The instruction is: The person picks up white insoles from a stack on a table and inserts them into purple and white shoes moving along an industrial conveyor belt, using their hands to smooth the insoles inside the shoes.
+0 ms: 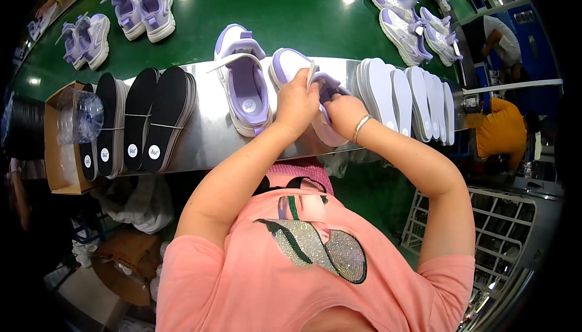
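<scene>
Now, both hands: together on one shoe at the front of the shelf.
Left hand (297,103): closed on the top of the shoe (303,83), pinching a thin white insole (311,72) at its opening.
Right hand (343,114): curled round the shoe's near end, with a bracelet (361,127) on the wrist.
Shoe: white and purple, on the metal shelf (206,132), partly hidden by the two hands.
Second shoe (244,83): same colours, just left of the held one, open side up, its inside showing.
White insoles (403,98): a row standing on edge, just right of the hands.
Black insoles (142,120): tied stacks on the left part of the shelf.
Box (57,174): brown cardboard at the far left, with a clear plastic bag (82,114) on top.
Green belt (273,4): behind the shelf, with more shoes in pairs, some at the left (124,13) and some at the right (412,26).
Other people: one in a yellow top (500,132) and one in a white top (500,38), far right, well apart from the hands.
</scene>
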A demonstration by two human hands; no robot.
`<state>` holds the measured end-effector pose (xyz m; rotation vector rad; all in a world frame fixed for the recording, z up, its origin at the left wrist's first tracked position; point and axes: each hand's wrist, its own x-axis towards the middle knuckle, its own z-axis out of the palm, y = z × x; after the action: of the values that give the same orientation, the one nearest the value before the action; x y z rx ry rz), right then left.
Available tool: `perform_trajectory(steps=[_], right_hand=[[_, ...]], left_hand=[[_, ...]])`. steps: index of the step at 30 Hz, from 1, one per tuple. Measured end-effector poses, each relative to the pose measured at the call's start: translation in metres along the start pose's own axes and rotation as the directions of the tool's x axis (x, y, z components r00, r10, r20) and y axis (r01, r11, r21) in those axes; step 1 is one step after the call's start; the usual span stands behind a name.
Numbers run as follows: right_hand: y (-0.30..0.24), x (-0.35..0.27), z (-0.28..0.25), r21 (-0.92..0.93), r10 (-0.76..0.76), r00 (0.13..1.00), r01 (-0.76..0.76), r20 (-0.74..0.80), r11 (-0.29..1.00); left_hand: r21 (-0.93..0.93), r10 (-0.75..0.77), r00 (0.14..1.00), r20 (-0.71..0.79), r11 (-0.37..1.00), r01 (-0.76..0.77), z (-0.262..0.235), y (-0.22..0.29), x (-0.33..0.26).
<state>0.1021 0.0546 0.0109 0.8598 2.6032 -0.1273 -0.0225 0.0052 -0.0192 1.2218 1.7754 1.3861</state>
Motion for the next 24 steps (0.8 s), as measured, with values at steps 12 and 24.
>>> perform_trajectory(steps=[12,24], right_hand=[[0.006,0.037,0.005,0.007,-0.008,0.869,0.005,0.495,1.0],[0.005,0.011,-0.032,-0.047,-0.011,0.845,0.042,0.534,0.998]], left_hand=[[-0.037,-0.003,0.998,0.057,0.999,0.005,0.0,0.001,0.004],[0.047,-0.053,0.994,0.099,0.998,0.049,0.0,0.01,0.004]])
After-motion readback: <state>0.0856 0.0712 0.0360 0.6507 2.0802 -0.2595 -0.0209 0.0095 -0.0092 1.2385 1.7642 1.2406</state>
